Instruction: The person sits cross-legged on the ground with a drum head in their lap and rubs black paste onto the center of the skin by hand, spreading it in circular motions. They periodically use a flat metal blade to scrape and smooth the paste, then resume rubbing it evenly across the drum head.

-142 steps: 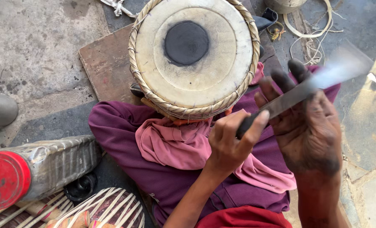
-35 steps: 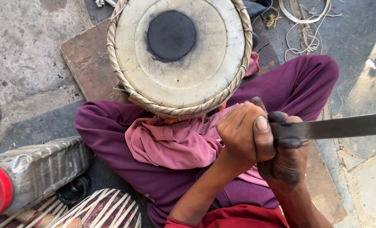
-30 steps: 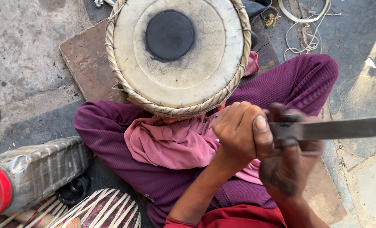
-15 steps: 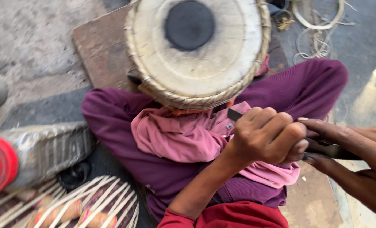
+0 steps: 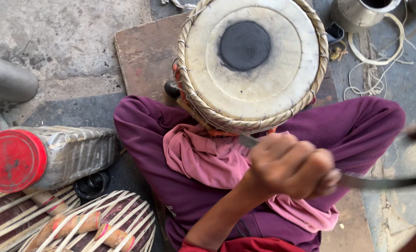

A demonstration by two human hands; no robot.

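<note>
Tabla drum [image 5: 252, 65] rests between the crossed legs. Left hand [image 5: 289, 165], now lower, stays clamped on a flat blade [image 5: 380, 181]; right hand has slipped almost out of view, grip unclear.

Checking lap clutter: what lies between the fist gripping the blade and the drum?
In the head view, only a crumpled pink cloth lies between the left hand and the round rope-laced drum.
</note>
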